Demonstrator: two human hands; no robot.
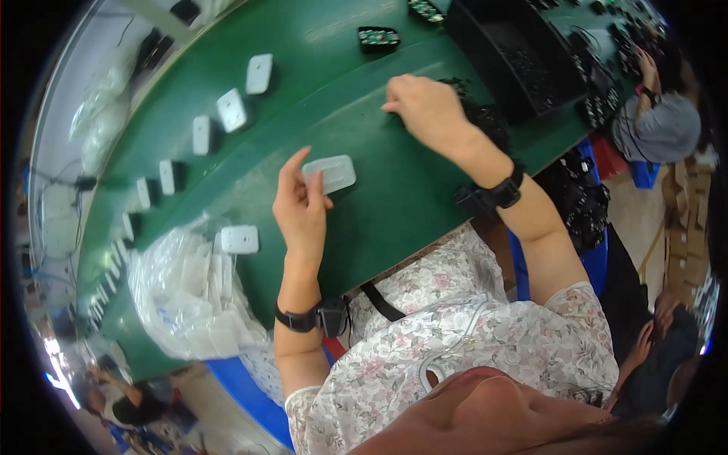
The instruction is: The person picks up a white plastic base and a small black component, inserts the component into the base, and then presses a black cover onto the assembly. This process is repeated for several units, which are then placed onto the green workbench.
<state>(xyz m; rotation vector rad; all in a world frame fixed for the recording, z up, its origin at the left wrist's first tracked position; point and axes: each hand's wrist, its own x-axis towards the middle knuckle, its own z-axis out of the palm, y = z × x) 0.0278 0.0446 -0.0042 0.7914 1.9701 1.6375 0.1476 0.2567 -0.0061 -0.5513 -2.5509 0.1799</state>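
Centrally, the left hand (300, 210), fingers apart, overlaps a translucent shell (338, 174), likely light, stiff, best edge-held. The right hand's (427, 106) grip, upper centre, is unclear.

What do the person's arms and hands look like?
The left hand and right hand wear no gloves. Each arm has a black strap with a chunky black box. The short sleeves are pale with pink and green flowers.

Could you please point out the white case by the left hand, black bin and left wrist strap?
White case (337, 174): head view, on its middle.
Black bin (479, 54): head view, on its left wall.
Left wrist strap (298, 321): head view, on its band.
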